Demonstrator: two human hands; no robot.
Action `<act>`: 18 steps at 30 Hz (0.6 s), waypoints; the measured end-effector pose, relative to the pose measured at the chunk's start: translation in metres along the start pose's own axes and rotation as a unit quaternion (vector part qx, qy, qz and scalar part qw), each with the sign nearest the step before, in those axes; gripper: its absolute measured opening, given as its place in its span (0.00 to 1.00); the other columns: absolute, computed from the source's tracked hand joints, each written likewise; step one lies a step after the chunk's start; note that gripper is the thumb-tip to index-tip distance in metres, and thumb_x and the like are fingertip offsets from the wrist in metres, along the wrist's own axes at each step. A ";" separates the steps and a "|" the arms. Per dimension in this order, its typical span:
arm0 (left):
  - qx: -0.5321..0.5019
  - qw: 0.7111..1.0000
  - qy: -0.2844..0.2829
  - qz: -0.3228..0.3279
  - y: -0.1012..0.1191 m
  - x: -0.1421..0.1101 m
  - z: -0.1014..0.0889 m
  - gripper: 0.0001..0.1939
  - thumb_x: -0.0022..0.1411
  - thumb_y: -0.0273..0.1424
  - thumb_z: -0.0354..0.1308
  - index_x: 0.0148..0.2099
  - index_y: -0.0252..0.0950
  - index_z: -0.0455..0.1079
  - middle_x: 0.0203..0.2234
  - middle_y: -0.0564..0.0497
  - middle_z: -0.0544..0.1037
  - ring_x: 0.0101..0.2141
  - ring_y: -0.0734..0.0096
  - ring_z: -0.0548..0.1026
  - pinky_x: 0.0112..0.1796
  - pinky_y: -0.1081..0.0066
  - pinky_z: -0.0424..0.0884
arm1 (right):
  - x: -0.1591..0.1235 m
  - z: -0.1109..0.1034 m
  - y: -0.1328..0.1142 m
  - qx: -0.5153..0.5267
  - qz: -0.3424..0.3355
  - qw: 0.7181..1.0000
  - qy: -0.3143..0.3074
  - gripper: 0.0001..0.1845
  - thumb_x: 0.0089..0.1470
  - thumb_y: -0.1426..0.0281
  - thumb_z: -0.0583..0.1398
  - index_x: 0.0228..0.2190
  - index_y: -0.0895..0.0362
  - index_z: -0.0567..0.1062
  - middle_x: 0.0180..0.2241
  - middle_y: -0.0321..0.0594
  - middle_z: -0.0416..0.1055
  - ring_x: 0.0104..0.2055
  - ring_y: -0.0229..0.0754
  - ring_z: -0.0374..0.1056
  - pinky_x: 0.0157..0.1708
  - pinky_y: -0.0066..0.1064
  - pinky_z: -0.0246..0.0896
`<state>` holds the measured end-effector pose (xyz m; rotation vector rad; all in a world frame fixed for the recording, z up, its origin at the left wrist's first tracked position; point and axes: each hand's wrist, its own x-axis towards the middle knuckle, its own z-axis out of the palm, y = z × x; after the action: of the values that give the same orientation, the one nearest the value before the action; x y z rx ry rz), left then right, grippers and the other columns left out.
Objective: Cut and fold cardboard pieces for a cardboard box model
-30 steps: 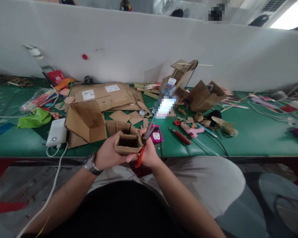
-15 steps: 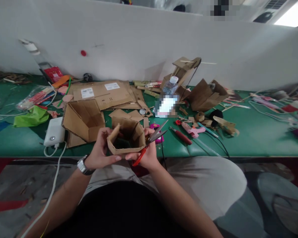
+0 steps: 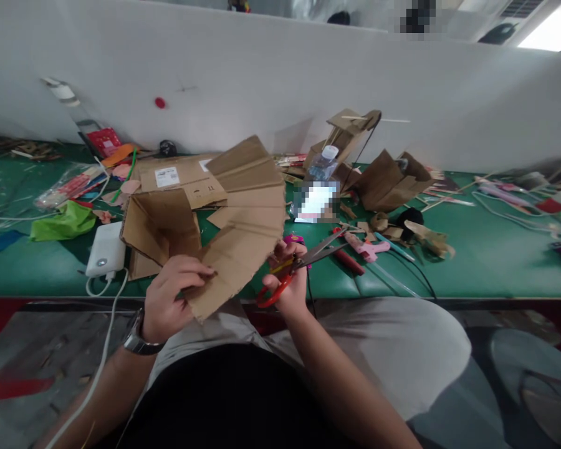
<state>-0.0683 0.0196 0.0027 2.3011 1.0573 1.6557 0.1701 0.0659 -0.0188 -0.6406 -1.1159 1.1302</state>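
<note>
My left hand (image 3: 174, 296) grips the lower left end of a scored cardboard piece (image 3: 250, 218), thumb below and fingers on top. The piece is spread into a curved fan of several folded panels above the bench. In my right hand (image 3: 293, 284) is a pair of scissors (image 3: 285, 280) with red handles, its blades parted and pointing up to the right. My right fingertips are close to the cardboard's right edge; whether they touch it I cannot tell. Behind my left hand stands a folded cardboard form (image 3: 161, 224), open toward me.
On the green bench (image 3: 486, 262) lie a white power bank (image 3: 105, 249) with a cable, a green cloth (image 3: 63, 221), a pink glue gun (image 3: 367, 247) and a red-handled tool (image 3: 348, 260). A bottle (image 3: 325, 163), a lit screen (image 3: 315, 201) and a cardboard box (image 3: 393, 181) stand farther back.
The cardboard was folded into a ring between both hands; now it is opened out into a fan held by the left hand. The right hand with the scissors has moved slightly right.
</note>
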 end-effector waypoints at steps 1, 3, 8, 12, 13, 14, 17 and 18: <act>0.022 1.000 -0.008 0.011 -0.002 0.000 0.000 0.12 0.61 0.23 0.69 0.45 0.42 0.74 0.42 0.47 0.86 0.43 0.57 0.83 0.47 0.53 0.79 | -0.001 -0.001 -0.003 0.010 0.018 1.000 -0.008 0.41 0.41 0.48 0.79 0.42 0.45 0.60 0.54 0.42 0.68 0.60 0.53 0.69 0.53 0.46 0.72; 0.069 0.996 -0.029 0.038 -0.007 -0.003 -0.001 0.13 0.62 0.21 0.66 0.45 0.43 0.75 0.42 0.49 0.87 0.44 0.57 0.83 0.48 0.53 0.78 | -0.001 -0.003 -0.007 0.015 0.049 0.999 -0.011 0.40 0.42 0.47 0.79 0.42 0.45 0.60 0.54 0.41 0.69 0.59 0.53 0.71 0.53 0.45 0.72; 0.126 0.981 -0.094 0.111 -0.007 -0.017 0.001 0.15 0.63 0.18 0.61 0.42 0.46 0.78 0.40 0.56 0.88 0.44 0.61 0.83 0.50 0.56 0.74 | 0.001 -0.007 -0.006 -0.033 0.083 0.994 0.061 0.31 0.47 0.62 0.78 0.37 0.48 0.63 0.36 0.30 0.64 0.38 0.39 0.67 0.41 0.32 0.66; 0.125 0.983 -0.092 0.102 -0.006 -0.035 0.001 0.18 0.62 0.19 0.61 0.44 0.50 0.81 0.41 0.57 0.87 0.46 0.60 0.81 0.55 0.53 0.70 | 0.004 -0.010 0.001 -0.046 0.071 0.989 0.119 0.25 0.47 0.69 0.74 0.34 0.50 0.62 0.33 0.28 0.63 0.35 0.38 0.63 0.39 0.30 0.62; 0.131 0.985 -0.077 0.087 -0.007 -0.039 0.002 0.19 0.61 0.20 0.63 0.44 0.51 0.82 0.42 0.57 0.87 0.47 0.58 0.80 0.57 0.52 0.69 | 0.003 -0.011 0.002 -0.046 0.072 0.988 0.125 0.24 0.47 0.70 0.73 0.35 0.50 0.63 0.33 0.28 0.64 0.36 0.38 0.64 0.40 0.31 0.63; 0.137 0.987 -0.055 0.061 -0.009 -0.043 0.002 0.18 0.60 0.21 0.64 0.44 0.51 0.82 0.44 0.55 0.86 0.49 0.56 0.79 0.59 0.50 0.67 | 0.003 -0.011 0.001 -0.045 0.072 0.988 0.132 0.23 0.47 0.70 0.72 0.36 0.50 0.64 0.34 0.28 0.65 0.36 0.38 0.64 0.41 0.31 0.63; 0.111 0.987 0.079 -0.091 -0.011 -0.050 0.008 0.20 0.57 0.26 0.69 0.52 0.45 0.80 0.58 0.46 0.78 0.61 0.48 0.72 0.65 0.46 0.63 | -0.002 -0.011 -0.002 -0.037 0.067 0.981 0.176 0.25 0.45 0.70 0.72 0.37 0.50 0.63 0.35 0.28 0.63 0.36 0.37 0.63 0.41 0.31 0.63; 0.067 0.975 0.139 -0.159 -0.009 -0.050 0.011 0.23 0.58 0.28 0.70 0.56 0.43 0.78 0.63 0.44 0.74 0.64 0.47 0.69 0.66 0.46 0.63 | -0.006 -0.011 -0.002 -0.041 0.068 0.978 0.195 0.26 0.45 0.69 0.72 0.37 0.50 0.62 0.35 0.28 0.62 0.35 0.37 0.62 0.40 0.31 0.62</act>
<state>-0.0713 0.0002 -0.0454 1.8730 1.5447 1.8528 0.1816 0.0610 -0.0229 -0.9690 -0.7927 1.0220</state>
